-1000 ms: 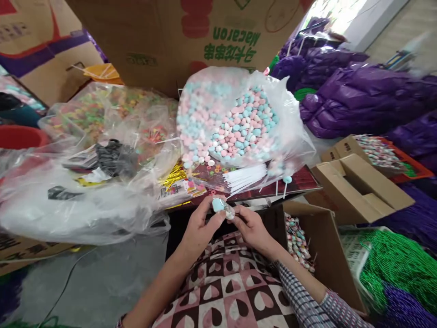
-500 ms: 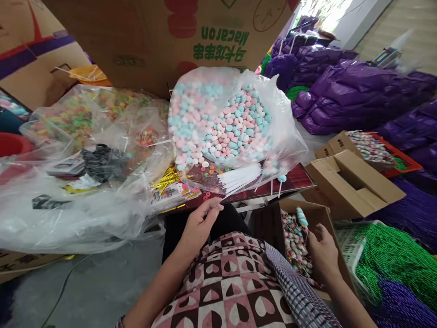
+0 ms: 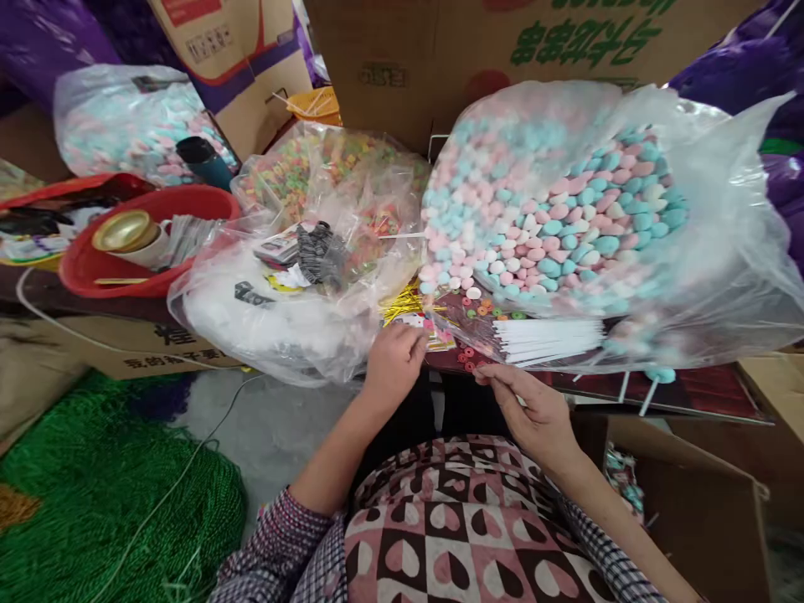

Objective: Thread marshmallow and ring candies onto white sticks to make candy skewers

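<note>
My left hand (image 3: pixel 394 360) rests on the edge of the dark red tray (image 3: pixel 691 394), its fingertips curled onto small printed wrappers (image 3: pixel 422 325) beside gold twist ties (image 3: pixel 402 300). My right hand (image 3: pixel 531 410) lies at the tray's front edge, fingers stretched toward a bundle of white sticks (image 3: pixel 549 339) and small coloured ring candies (image 3: pixel 468 356). Nothing shows in the right hand. A big clear bag of pink, blue and white candies (image 3: pixel 553 218) sits just behind the sticks.
A clear bag of multicoloured candies (image 3: pixel 320 180) and a crumpled plastic bag (image 3: pixel 276 318) lie left of the tray. A red basin (image 3: pixel 138 243) stands farther left. Green beads (image 3: pixel 106 486) are heaped at lower left. An open cardboard box (image 3: pixel 684 494) holds wrapped lollipops at lower right.
My right hand came back from the lollipop box, where it put down the wrapped lollipop, to the tray's front edge. My left hand moved onto the wrappers. My view swung left.
</note>
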Demonstrator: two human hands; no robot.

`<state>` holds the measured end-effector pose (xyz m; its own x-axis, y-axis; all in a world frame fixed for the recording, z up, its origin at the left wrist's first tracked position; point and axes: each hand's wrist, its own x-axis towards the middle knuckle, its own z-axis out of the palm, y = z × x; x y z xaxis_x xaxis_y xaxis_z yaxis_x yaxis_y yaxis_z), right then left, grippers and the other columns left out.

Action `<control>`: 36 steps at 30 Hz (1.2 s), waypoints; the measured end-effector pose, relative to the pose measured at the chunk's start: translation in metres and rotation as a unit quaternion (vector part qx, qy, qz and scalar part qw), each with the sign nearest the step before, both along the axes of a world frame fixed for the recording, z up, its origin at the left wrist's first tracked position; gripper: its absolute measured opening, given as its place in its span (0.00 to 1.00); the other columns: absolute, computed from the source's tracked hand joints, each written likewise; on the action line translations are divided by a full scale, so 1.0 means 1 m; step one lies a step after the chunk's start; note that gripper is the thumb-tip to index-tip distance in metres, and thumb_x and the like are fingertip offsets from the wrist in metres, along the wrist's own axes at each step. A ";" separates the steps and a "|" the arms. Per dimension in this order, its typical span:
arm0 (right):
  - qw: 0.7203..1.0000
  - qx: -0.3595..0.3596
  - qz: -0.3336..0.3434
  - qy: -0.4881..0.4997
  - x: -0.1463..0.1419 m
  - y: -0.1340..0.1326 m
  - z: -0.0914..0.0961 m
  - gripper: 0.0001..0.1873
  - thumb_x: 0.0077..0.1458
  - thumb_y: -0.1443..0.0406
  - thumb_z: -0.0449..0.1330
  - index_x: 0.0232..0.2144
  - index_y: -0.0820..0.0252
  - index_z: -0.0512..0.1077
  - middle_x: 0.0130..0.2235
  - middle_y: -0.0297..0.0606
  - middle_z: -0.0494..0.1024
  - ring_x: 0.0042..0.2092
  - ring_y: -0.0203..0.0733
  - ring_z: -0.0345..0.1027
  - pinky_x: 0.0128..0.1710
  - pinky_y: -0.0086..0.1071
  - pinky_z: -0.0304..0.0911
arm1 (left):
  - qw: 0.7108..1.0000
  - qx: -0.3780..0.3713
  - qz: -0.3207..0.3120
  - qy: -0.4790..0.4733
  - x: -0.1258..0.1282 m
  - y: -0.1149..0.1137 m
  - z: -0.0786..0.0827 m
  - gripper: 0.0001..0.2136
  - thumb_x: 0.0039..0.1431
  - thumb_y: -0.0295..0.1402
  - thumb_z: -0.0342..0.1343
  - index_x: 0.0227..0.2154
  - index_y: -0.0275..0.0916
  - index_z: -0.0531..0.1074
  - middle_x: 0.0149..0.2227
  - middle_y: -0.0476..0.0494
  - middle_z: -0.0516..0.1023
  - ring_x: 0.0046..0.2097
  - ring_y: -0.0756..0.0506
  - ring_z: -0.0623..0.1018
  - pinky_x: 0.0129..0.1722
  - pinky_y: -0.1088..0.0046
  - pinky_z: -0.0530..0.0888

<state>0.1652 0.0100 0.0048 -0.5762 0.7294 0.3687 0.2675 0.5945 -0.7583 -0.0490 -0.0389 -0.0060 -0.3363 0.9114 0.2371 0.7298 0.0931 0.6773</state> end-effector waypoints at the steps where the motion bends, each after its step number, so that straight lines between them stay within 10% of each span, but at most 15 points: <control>1: 1.000 -0.004 0.008 0.001 -0.004 -0.001 0.001 0.12 0.63 0.66 0.53 0.42 0.54 0.76 0.36 0.38 0.83 0.38 0.40 0.78 0.42 0.33 0.73 | 0.999 -0.016 0.021 0.046 -0.009 0.003 -0.002 0.10 0.64 0.32 0.51 0.36 0.38 0.78 0.38 0.39 0.79 0.45 0.40 0.75 0.50 0.60 0.71; 16: 0.991 -0.130 -0.008 0.020 0.001 -0.014 -0.021 0.10 0.62 0.65 0.57 0.42 0.55 0.77 0.37 0.37 0.84 0.36 0.40 0.78 0.41 0.35 0.74 | 0.978 -0.113 0.039 0.174 -0.034 0.040 -0.012 0.07 0.62 0.27 0.51 0.32 0.35 0.74 0.38 0.36 0.76 0.44 0.38 0.73 0.47 0.60 0.69; 24: 0.919 -0.373 -0.057 0.116 -0.019 0.008 -0.004 0.18 0.58 0.54 0.62 0.44 0.59 0.78 0.40 0.43 0.83 0.39 0.44 0.78 0.39 0.38 0.75 | 0.987 0.056 -0.018 0.153 -0.007 0.017 0.002 0.09 0.66 0.32 0.49 0.34 0.39 0.73 0.39 0.40 0.76 0.45 0.42 0.73 0.49 0.63 0.68; 29: 0.928 -0.353 -0.043 0.107 -0.038 0.016 0.008 0.25 0.50 0.54 0.68 0.49 0.56 0.77 0.51 0.42 0.79 0.48 0.47 0.74 0.45 0.39 0.73 | 0.977 0.093 -0.119 0.147 0.029 0.008 0.012 0.08 0.65 0.30 0.48 0.37 0.38 0.72 0.49 0.38 0.76 0.55 0.41 0.71 0.60 0.59 0.63; 36: 0.879 -0.432 -0.033 0.200 -0.020 0.000 -0.003 0.18 0.54 0.50 0.63 0.34 0.58 0.79 0.24 0.32 0.76 0.26 0.35 0.70 0.31 0.32 0.70 | 0.990 -0.016 -0.136 0.012 0.032 0.002 0.025 0.15 0.60 0.39 0.55 0.48 0.40 0.70 0.47 0.40 0.77 0.51 0.41 0.75 0.54 0.63 0.68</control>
